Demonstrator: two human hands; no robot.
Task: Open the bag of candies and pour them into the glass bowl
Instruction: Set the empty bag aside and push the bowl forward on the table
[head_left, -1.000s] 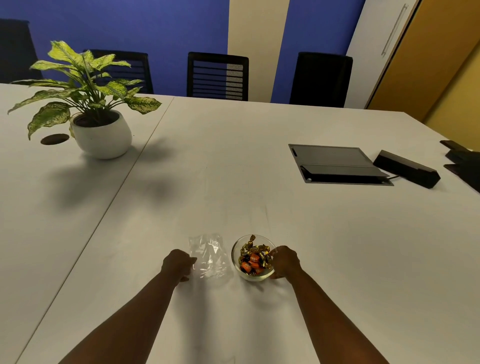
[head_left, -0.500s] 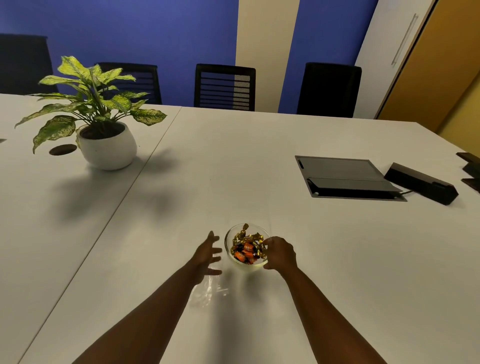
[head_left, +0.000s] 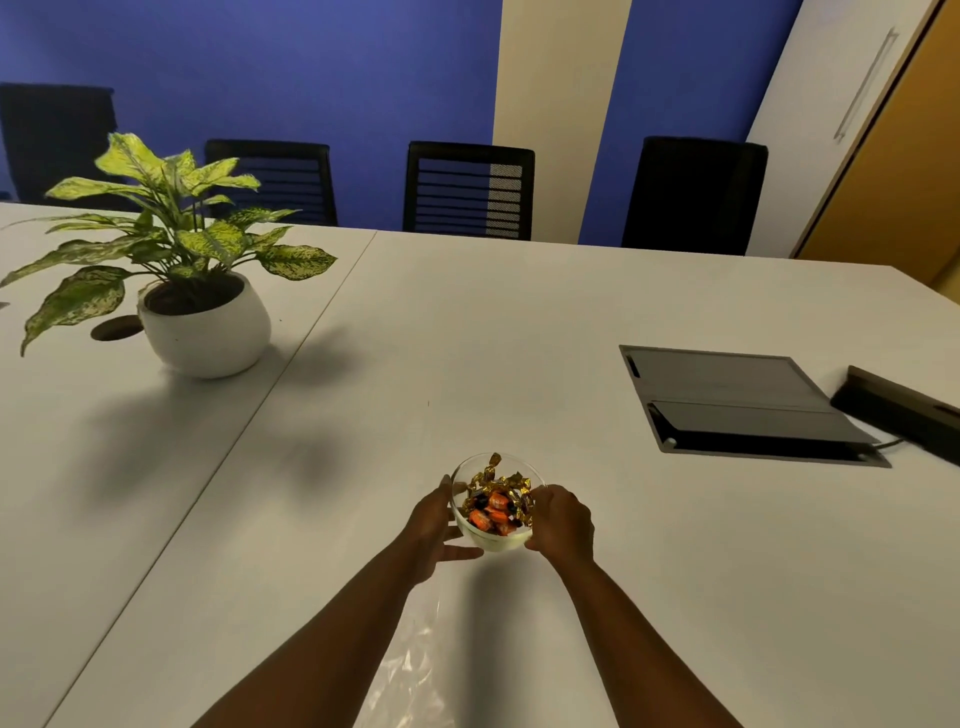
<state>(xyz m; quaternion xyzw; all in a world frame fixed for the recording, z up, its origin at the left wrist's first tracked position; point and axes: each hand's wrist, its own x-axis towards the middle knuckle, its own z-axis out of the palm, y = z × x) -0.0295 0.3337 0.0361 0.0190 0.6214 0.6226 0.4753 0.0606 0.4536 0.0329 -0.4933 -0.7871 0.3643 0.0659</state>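
Observation:
The small glass bowl (head_left: 493, 540) sits on the white table, filled with gold and orange wrapped candies (head_left: 496, 506). My left hand (head_left: 434, 525) cups its left side and my right hand (head_left: 563, 522) grips its right side. The empty clear plastic bag (head_left: 415, 675) lies flat on the table near me, between my forearms and partly under the left one.
A potted plant in a white pot (head_left: 205, 327) stands at the far left. A dark cable hatch (head_left: 737, 405) is set into the table (head_left: 519, 338) at the right, with a black box (head_left: 904, 410) beside it. Black chairs (head_left: 470, 192) line the far edge.
My left hand let go of the bag and came onto the bowl's left side. The bowl has slid away from me, leaving the bag behind near the table's front.

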